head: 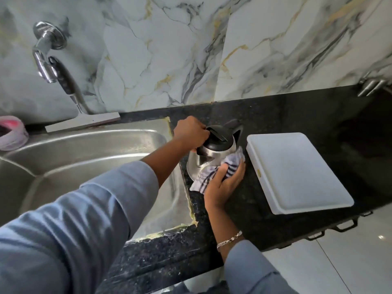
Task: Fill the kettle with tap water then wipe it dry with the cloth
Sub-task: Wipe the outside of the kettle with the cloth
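Marble-patterned wall tiles (169, 49), white with grey and gold veins, rise behind a black speckled granite tabletop (275, 115) that carries a sunken stainless steel sink (84, 153). Yellowish sealant shows along the sink's right and near edges. A chrome wall tap (45, 49) juts from the tiles above the basin at upper left, and a pink and white object (11, 132), partly cut off, sits at the left edge. Pale glossy floor tiles (350, 262) fill the lower right, beyond the tabletop's front edge, where dark drawer handles (345, 225) show.

Just right of the sink, a stainless steel kettle with a black lid (209, 151) stands on the tabletop, tilted slightly. The left hand (191, 131), reaching from a light blue sleeve across the basin, has its grip closed around the kettle's top on the sink side; the handle itself is hidden beneath the fingers. The right hand (224, 183), a silver chain bracelet (230, 240) at its wrist, presses a white cloth with dark blue stripes (214, 172) against the kettle's lower right side, fingers curled over the fabric.

A white rectangular plastic cutting board (297, 172) lies flat just beside the kettle, to its right. Metal utensil tips (373, 85) poke in at the far right edge. No brand, label or writing can be read on anything.
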The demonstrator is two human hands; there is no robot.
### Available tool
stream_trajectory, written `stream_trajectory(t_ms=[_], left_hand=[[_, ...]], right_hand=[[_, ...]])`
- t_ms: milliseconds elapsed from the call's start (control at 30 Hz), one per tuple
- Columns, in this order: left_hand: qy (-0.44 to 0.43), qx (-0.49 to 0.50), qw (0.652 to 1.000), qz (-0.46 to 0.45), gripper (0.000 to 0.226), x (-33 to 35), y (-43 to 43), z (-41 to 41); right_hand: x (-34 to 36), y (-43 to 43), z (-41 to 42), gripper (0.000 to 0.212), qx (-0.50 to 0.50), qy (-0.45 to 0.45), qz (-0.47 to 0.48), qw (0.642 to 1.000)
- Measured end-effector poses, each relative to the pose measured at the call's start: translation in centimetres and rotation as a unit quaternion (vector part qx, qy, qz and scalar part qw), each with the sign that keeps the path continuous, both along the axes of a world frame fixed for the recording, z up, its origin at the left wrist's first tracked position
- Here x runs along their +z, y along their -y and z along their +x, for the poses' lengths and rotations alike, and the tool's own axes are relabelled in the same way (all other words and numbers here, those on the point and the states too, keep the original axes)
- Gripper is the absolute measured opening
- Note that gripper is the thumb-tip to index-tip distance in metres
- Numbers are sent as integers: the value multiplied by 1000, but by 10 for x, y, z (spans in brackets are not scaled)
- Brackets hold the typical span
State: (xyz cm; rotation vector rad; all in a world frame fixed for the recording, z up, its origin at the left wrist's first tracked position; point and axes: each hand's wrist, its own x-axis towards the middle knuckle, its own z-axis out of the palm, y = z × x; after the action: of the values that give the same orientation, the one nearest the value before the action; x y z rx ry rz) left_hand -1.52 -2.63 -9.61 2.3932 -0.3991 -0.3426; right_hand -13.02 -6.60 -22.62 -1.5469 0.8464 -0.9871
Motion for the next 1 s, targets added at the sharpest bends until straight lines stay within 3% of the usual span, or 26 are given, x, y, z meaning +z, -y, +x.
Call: stream_trajectory(t_ms=[100, 167, 300, 367, 433, 567, 600, 700, 767, 833, 900, 1000], left_hand=[[-13, 13, 1000, -10, 27, 4, 2, 0], [-29, 27, 999, -26, 26, 4, 4, -1], [-28, 34, 998, -34, 28, -2, 4, -5], [-40, 40, 997, -46, 28, -1, 3, -3], [-61, 48, 995, -57, 26, 1, 3, -1], [-45, 38, 997, -43, 24, 0, 7, -1], [-27, 28, 999, -32, 23, -1, 8, 0], [-12, -9, 1000, 13, 23, 10, 14, 11], [-7, -51, 996, 72, 21, 17, 16, 19], [45, -55, 992, 103, 16, 16, 18, 20], [152, -16, 986, 66, 19, 10, 21, 1], [293, 8, 944, -150, 27, -4, 29, -62]], right_hand=[[11, 5, 7, 56, -44, 40, 160, 985], [31, 13, 19, 54, -83, 39, 179, 980], [31, 7, 18, 59, -43, 8, -85, 995], [4, -4, 6, 66, -25, -12, -105, 994], [-13, -9, -2, 68, -32, -9, -9, 999], [9, 14, 20, 52, -113, 34, 179, 977], [21, 18, 25, 54, -111, 27, 165, 980], [37, 13, 24, 59, -42, -1, -58, 997], [27, 9, 12, 60, 13, -27, -125, 992], [20, 22, -3, 57, 42, -27, -100, 994], [27, 50, -12, 48, 78, -40, -22, 996], [55, 94, -22, 35, 151, -82, 67, 983]])
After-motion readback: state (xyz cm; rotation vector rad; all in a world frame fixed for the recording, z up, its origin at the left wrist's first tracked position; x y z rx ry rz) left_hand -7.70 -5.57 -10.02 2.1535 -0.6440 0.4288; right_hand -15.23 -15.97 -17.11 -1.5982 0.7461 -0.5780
